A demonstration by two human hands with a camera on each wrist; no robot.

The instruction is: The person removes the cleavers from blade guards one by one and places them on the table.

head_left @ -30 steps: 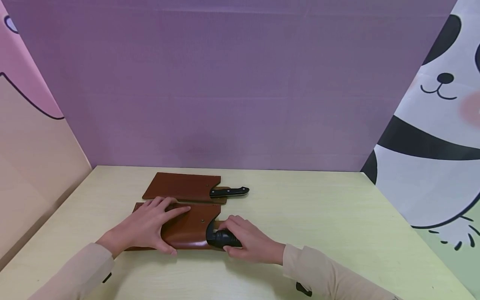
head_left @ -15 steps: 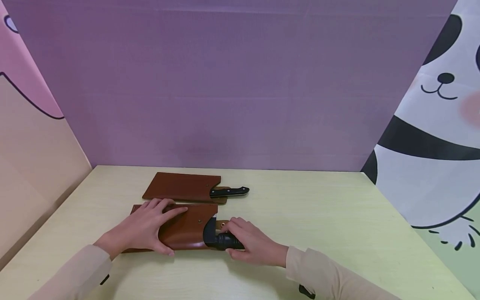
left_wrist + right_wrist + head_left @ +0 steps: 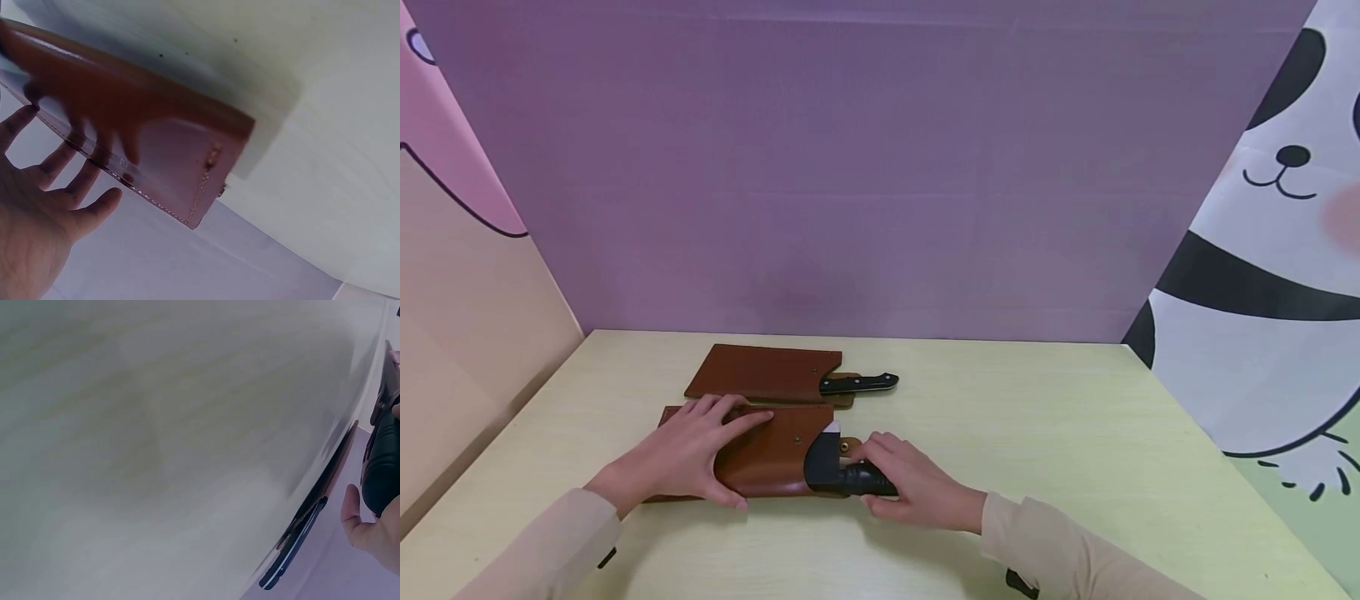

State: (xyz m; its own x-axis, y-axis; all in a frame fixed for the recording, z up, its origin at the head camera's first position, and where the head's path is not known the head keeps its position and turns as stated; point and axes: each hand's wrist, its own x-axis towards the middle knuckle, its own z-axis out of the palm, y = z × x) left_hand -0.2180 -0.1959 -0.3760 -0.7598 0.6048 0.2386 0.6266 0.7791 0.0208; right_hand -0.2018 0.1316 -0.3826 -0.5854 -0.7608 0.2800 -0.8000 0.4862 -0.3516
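My left hand [image 3: 688,450] lies spread across a brown leather sheath [image 3: 775,458]. In the left wrist view its fingertips touch the sheath near the stitched edge [image 3: 140,194], and the palm stays off the leather. My right hand [image 3: 917,483] grips the black handle [image 3: 867,479] of a broad-bladed knife, a cleaver by its shape. A dark part of its blade [image 3: 823,458] and a small pale corner show outside the sheath's mouth; the rest is hidden inside. A strap with a metal snap [image 3: 847,447] sticks out beside the handle.
Just behind lies a second brown sheath [image 3: 763,371], with a smaller knife in it whose black riveted handle [image 3: 861,383] points right. Both rest on a pale wooden table [image 3: 1037,417]. A purple panel [image 3: 880,208] rises at the back, with printed panels on either side.
The cleaver has slid a little to the right out of the sheath, with the right hand moving along. Both sheath and left hand have shifted slightly left. The snap strap shows more.
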